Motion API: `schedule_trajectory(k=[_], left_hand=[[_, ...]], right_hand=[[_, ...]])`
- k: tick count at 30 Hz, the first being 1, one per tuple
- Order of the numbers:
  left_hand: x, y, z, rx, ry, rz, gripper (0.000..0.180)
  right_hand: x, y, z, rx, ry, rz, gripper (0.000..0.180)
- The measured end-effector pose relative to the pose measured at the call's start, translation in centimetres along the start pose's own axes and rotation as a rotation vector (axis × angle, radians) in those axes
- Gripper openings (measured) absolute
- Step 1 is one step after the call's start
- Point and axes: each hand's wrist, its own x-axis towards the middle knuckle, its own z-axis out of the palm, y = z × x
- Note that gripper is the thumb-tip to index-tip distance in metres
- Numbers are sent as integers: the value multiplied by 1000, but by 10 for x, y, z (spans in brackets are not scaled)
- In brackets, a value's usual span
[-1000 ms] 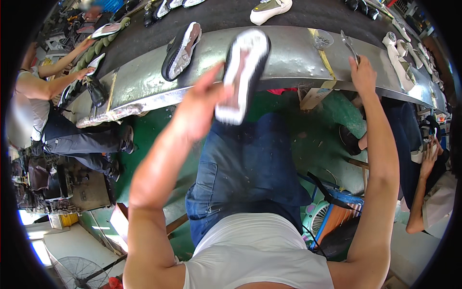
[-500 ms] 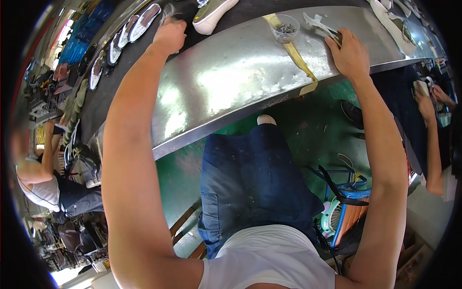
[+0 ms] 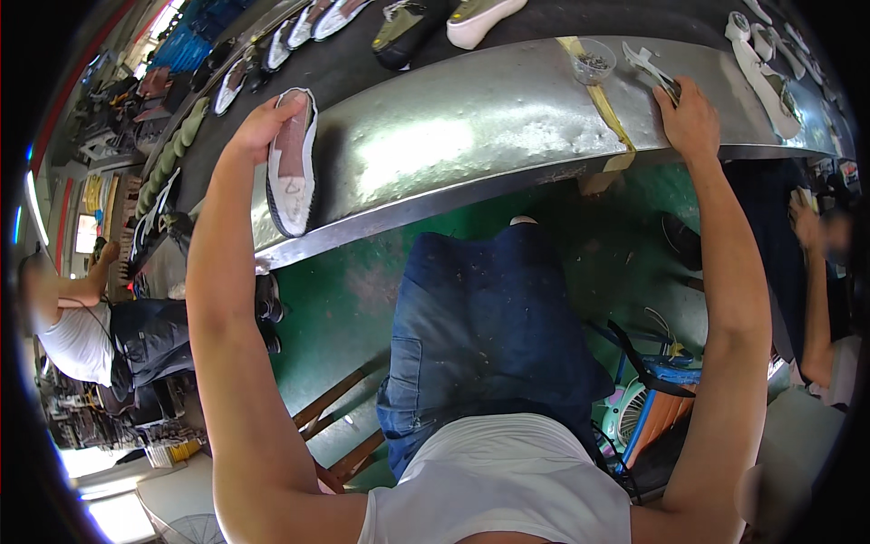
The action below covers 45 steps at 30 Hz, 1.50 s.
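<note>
My left hand (image 3: 256,132) grips a shoe (image 3: 293,177) by one end, thumb on its underside. The shoe is bottom up, with a brown inner board and a white folded edge, over the left part of the metal bench. At the bench's right, my right hand (image 3: 691,125) is closed round a pair of pliers (image 3: 645,62) with pale, spread arms. A clear tub of small nails (image 3: 594,63) stands left of the pliers, beside a strip of yellow tape (image 3: 612,118).
The metal bench (image 3: 426,136) curves in front of me, with a dark belt (image 3: 535,25) behind it carrying several shoes. An olive shoe (image 3: 399,34) and white soles (image 3: 759,77) lie there. Co-workers sit left and right. A blue-framed stool (image 3: 666,372) stands at lower right.
My left hand has brought the shoe from the belt toward me, bottom up over the bench. My right hand keeps the pliers. The view has shifted left.
</note>
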Motion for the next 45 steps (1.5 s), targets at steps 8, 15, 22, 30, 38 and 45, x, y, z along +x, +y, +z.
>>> schedule_trajectory(k=[8,15,22,30,38,45], left_hand=[[-232,-91,139,-803,-261,372,79],[-289,-186,280,-735,-219,172,75],[-278,-183,271,-497,-421,279,59],[-281,-186,278,-564,-436,274,60],[-273,-197,272,-431,-431,337,63],[-272,-190,279,-278,-333,327,59]], right_hand=[[-10,20,14,1,95,-77,51],[-186,-49,-64,1060,-440,45,41],[-368,-101,-102,1101,-1273,115,29],[-371,-132,-86,1154,-1371,84,31],[-353,-148,-96,1420,-1499,416,26],[-309,-137,-92,1094,-1710,208,28]])
